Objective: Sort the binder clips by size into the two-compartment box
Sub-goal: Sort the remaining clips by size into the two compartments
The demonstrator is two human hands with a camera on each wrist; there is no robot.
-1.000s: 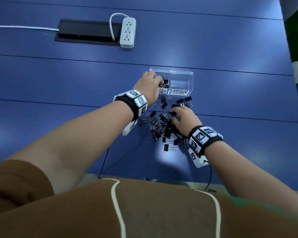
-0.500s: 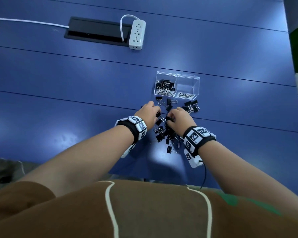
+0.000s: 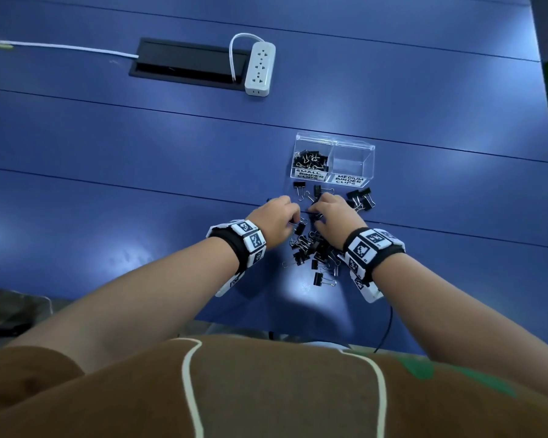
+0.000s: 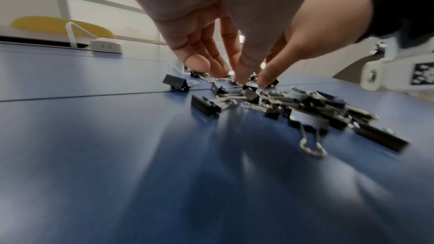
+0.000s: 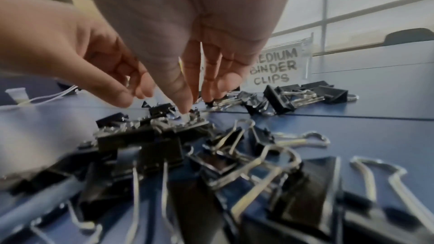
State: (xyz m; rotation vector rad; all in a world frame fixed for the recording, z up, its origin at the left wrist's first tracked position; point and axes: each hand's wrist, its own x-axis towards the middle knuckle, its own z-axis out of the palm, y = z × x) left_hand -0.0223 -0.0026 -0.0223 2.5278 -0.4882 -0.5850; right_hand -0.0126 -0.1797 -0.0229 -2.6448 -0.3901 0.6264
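**Both hands down in the clip pile, box just beyond**

Landmark for everything: the pile of binder clips [image 3: 314, 251] on the blue table [image 3: 108, 172].

Nearest us, at the pile's near edge, one clip [image 3: 321, 278] lies apart with its wire handles out flat. Wristbands with black-and-white markers sit either side of the pile.

On the pile's far-left side we have the left hand [image 3: 274, 221], fingers [image 4: 241, 66] pointing down and drawn close together, tips converging on a small clip at table level. Whether it's actually pinched, we cannot tell; motion blur and the other hand cover the contact.

On the pile's far-right side, the right hand [image 3: 337, 216], almost touching the left. Its fingers [image 5: 180, 88] also point down, narrow spread, tips on the top of the heap. Grip or just touch: we cannot tell.

Right of the pile's far end, a separate cluster of larger clips [image 3: 361, 200]. Just past the pile, a couple of single clips [image 3: 299, 186].

Beyond those, the clear two-compartment box [image 3: 332, 161]. Left cell, labelled SMALL BINDER CLIPS, holds small clips [image 3: 310, 159]. Right cell [image 3: 351, 162] is labelled MEDIUM BINDER CLIPS.

Well beyond the pile, far left: white power strip [image 3: 260, 69] beside a black cable hatch [image 3: 187, 63].
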